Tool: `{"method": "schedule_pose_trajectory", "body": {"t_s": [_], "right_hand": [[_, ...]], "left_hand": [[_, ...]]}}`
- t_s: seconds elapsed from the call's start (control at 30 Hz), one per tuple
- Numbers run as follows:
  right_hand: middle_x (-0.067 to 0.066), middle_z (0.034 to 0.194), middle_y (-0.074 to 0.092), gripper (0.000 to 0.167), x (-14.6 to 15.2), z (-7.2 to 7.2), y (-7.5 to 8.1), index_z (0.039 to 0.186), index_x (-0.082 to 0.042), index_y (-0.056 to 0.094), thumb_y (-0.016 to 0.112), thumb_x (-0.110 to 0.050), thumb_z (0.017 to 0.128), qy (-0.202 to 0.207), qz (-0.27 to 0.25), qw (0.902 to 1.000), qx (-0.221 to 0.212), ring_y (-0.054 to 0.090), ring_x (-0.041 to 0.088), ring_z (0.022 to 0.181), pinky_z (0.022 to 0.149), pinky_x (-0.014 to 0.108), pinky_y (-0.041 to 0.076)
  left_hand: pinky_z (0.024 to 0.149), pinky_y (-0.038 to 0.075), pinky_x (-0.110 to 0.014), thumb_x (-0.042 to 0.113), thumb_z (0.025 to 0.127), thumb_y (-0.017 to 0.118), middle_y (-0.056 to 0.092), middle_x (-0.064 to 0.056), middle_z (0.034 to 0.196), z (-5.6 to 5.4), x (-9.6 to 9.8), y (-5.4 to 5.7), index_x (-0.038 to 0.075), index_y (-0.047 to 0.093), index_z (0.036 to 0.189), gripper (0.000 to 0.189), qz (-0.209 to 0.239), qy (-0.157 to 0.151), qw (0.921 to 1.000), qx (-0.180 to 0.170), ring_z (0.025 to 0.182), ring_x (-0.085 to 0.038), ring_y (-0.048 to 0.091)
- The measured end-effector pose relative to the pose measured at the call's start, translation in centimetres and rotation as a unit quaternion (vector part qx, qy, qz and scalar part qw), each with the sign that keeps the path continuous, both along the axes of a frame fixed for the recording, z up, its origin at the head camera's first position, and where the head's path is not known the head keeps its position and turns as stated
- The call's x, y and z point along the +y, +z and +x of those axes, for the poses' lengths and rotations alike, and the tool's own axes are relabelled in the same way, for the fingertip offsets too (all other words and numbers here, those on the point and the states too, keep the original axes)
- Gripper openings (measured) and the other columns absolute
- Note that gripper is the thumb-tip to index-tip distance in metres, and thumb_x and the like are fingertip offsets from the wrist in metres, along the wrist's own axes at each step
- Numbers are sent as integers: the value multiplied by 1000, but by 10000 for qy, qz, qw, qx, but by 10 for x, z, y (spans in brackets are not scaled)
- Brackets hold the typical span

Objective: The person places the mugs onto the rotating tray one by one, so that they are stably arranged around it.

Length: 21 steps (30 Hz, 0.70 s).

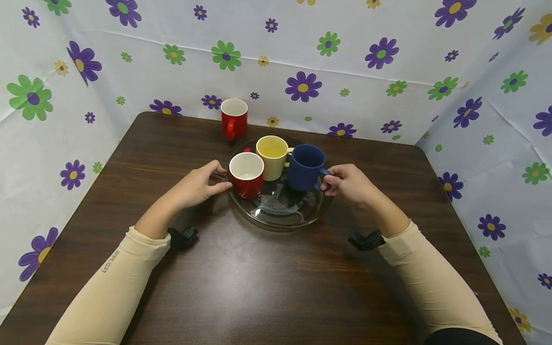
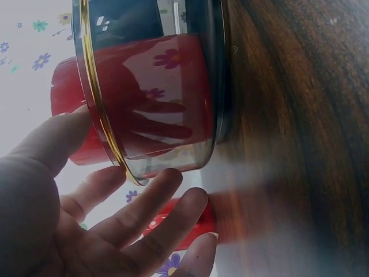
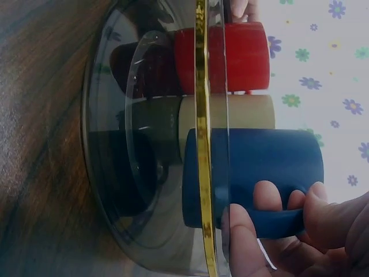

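A round see-through glass bowl (image 1: 280, 220) with a gold rim stands mid-table. In it are a red mug (image 1: 247, 187) with a white inside, a yellow mug (image 1: 273, 167) and a blue mug (image 1: 305, 167). My right hand (image 1: 351, 182) pinches the blue mug's handle at the bowl's right side; in the right wrist view the blue mug (image 3: 259, 161) rises above the gold rim (image 3: 203, 115). At the left side, my left hand (image 1: 196, 187) has its thumb against the red mug (image 2: 155, 86) by the rim, its other fingers spread loosely outside the glass.
A second red mug (image 1: 234, 122) stands behind the bowl, near the table's back edge, its handle facing me. The dark wooden table (image 1: 258, 287) is bordered at the back and sides by a flower-printed white curtain (image 1: 267, 81).
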State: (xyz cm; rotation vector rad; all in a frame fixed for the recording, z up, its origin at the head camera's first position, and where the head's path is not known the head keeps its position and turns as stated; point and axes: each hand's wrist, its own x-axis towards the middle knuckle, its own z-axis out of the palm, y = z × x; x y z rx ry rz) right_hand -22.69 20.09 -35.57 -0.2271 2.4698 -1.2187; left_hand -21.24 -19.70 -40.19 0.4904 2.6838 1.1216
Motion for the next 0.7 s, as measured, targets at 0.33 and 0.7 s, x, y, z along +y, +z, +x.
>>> {"method": "schedule_pose_trajectory", "body": {"t_s": [0.33, 0.7], "right_hand": [[17, 91, 69, 26, -7, 0, -1, 106, 9, 66, 50, -11, 107, -46, 270, 9996, -26, 71, 24, 80, 75, 33, 62], [26, 104, 68, 28, -13, -3, 2, 109, 13, 66, 52, -11, 107, 254, 658, 9975, -18, 73, 27, 85, 80, 36, 62]], "left_hand": [[101, 49, -57, 30, 100, 68, 64, -22, 130, -2, 0, -2, 5, 54, 119, 34, -1, 9, 10000, 1, 121, -39, 61], [102, 48, -57, 30, 99, 69, 64, -23, 130, -1, 0, -3, 5, 53, 117, 35, 71, 13, 10000, 3, 121, -39, 61]]}}
